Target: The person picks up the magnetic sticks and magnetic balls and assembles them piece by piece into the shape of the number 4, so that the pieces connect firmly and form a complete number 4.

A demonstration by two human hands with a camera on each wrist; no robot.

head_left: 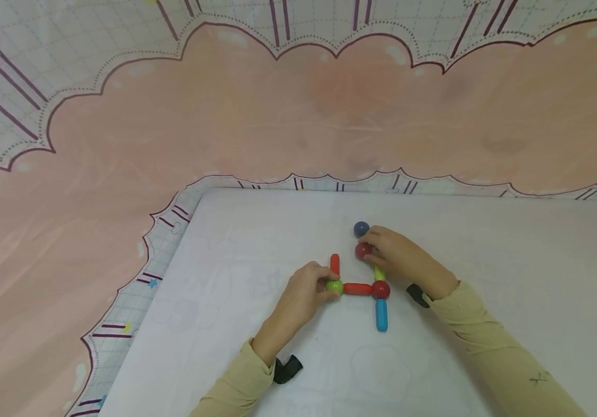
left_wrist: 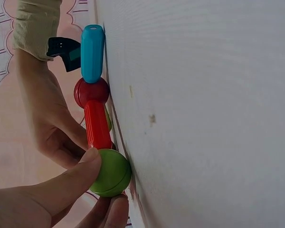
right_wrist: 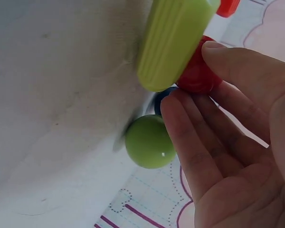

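My left hand [head_left: 306, 288] pinches a green ball [head_left: 335, 287] between thumb and fingers. From that ball one red rod [head_left: 335, 264] points away, and another red rod [head_left: 357, 289] runs right to a red ball [head_left: 381, 289]. A blue rod [head_left: 381, 315] extends toward me from the red ball, and a yellow-green rod [right_wrist: 175, 45] extends the other way, partly behind my right hand [head_left: 405, 258]. The right thumb and fingers hold a second red ball [head_left: 363, 251]. A dark blue ball [head_left: 361, 229] lies just beyond those fingers.
Beside the right fingers is another green ball [right_wrist: 151, 141], hidden in the head view. Everything lies on a white board [head_left: 257, 243] over a cloud-patterned pink cloth [head_left: 298, 116]. Dark straps [head_left: 288, 369] hang at both wrists.
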